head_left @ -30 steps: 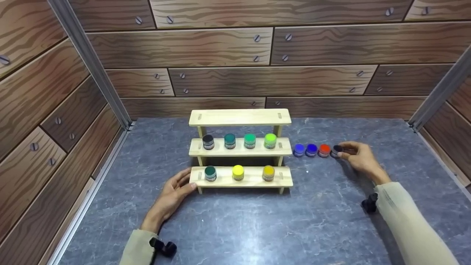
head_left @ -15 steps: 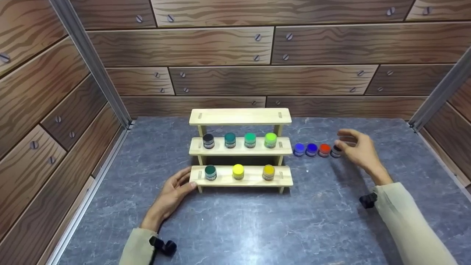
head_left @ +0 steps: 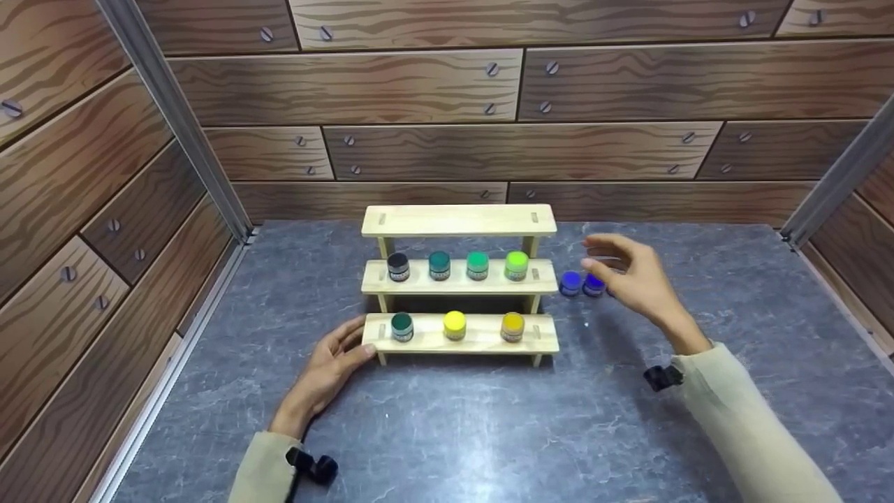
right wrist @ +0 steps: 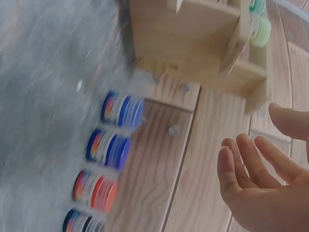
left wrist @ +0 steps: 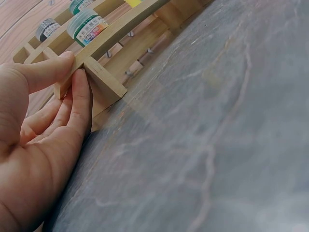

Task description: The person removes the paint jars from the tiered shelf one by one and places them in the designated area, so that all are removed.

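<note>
My left hand (head_left: pixel 334 367) pinches the left end of the lowest tier of a pale wooden three-tier display rack (head_left: pixel 457 221); in the left wrist view the thumb lies on the board's edge and the fingers (left wrist: pixel 79 104) beneath it. My right hand (head_left: pixel 632 276), fingers spread and holding nothing, hovers right of the rack over a row of small paint jars. The right wrist view shows that row: a violet-blue jar (right wrist: pixel 122 110), a dark blue jar (right wrist: pixel 108 148), a red jar (right wrist: pixel 95 191) and a black jar (right wrist: pixel 83 222). From the head camera, the hand hides the row's right end.
Black, teal (head_left: pixel 439 265), green and lime jars stand along the middle tier. Dark green (head_left: pixel 402 326), yellow (head_left: pixel 455 325) and ochre (head_left: pixel 513 326) jars are on the lowest. The top tier is bare wood. Wood-patterned panels (head_left: pixel 391 87) wall in the grey marbled table (head_left: pixel 447 433).
The right hand has let go of the black jar at the row's end, lifted and moved left toward the rack. The left hand has stayed on the rack.
</note>
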### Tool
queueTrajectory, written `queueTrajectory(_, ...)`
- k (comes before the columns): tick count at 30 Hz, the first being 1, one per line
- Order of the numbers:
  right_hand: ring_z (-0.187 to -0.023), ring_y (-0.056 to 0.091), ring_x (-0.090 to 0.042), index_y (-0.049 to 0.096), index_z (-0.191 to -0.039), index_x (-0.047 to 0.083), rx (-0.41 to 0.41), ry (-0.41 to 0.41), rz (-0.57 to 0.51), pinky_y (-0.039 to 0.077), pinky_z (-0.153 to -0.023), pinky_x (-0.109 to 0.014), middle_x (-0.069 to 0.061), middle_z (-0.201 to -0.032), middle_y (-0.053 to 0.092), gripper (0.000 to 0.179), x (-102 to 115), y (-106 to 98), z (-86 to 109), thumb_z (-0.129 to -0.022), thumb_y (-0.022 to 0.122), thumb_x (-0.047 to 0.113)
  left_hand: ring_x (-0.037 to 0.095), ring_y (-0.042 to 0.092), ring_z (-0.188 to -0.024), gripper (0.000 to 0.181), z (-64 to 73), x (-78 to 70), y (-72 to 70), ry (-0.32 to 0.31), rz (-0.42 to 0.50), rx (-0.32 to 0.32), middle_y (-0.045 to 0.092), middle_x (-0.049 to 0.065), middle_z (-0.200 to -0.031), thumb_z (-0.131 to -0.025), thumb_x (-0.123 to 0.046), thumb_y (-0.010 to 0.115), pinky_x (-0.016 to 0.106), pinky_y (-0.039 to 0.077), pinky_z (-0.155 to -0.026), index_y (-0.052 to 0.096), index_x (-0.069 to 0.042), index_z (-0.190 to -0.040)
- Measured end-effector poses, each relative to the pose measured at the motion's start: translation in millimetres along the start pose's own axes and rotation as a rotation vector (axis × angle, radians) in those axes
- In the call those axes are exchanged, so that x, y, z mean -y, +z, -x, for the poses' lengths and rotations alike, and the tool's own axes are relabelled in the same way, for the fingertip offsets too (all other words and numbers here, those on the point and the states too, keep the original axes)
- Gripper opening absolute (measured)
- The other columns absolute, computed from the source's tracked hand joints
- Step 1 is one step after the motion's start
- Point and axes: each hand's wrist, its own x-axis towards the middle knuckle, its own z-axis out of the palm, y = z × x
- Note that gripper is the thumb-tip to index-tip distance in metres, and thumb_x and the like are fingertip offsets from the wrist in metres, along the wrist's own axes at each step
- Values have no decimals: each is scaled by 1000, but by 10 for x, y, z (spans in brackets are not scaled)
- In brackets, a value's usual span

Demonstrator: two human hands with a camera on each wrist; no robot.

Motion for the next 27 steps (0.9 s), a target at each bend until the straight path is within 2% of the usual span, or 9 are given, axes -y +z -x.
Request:
queueTrajectory(4, -119, 67, -20, 63, -142, -4, 22, -15, -26, 52, -100, -13, -22, -137, 69, 45, 75, 128, -22, -101, 75, 11, 22, 59, -133, 77, 7, -9, -3, -7, -5, 14, 34, 31, -166, -99, 2, 67, 26, 54, -108, 26, 7, -164)
queueTrajectory(11, -127, 65, -38, 62, -142, -3, 73, -28, -44, 53, -101, -17, -23, -138, 68, 45, 179, 303, -54, -102, 73, 13, 24, 58, -136, 78, 12, -15, -1, -17, -8, 18, 33, 30, -167, -100, 0, 67, 25, 54, -107, 25, 5, -165)
queueTrajectory(15, -127, 66, -38, 63, -142, -4, 90, -46, -60, 52, -100, -15, -23, -137, 68, 44, 233, 406, -91, -102, 73, 11, 26, 56, -138, 77, 3, -13, -2, -15, -11, 14, 33, 31, -167, -100, 0, 67, 26, 53, -108, 26, 6, -165)
queueTrajectory(20, -124, 67, -38, 64, -139, -7, 123, -64, -110, 54, -102, -21, -25, -134, 70, 42, 258, 533, -164, -100, 74, 6, 28, 55, -140, 77, 2, -22, 1, -12, -23, 6, 33, 30, -167, -100, -1, 69, 26, 53, -108, 27, 5, -165)
queueTrajectory(27, -124, 67, -37, 62, -144, -4, 192, -22, -109, 54, -104, -27, -23, -141, 67, 45, 273, 625, -198, -102, 72, 9, 28, 57, -138, 77, 17, -31, 16, -17, -21, -9, 34, 31, -166, -99, 0, 68, 27, 54, -108, 28, 6, -164)
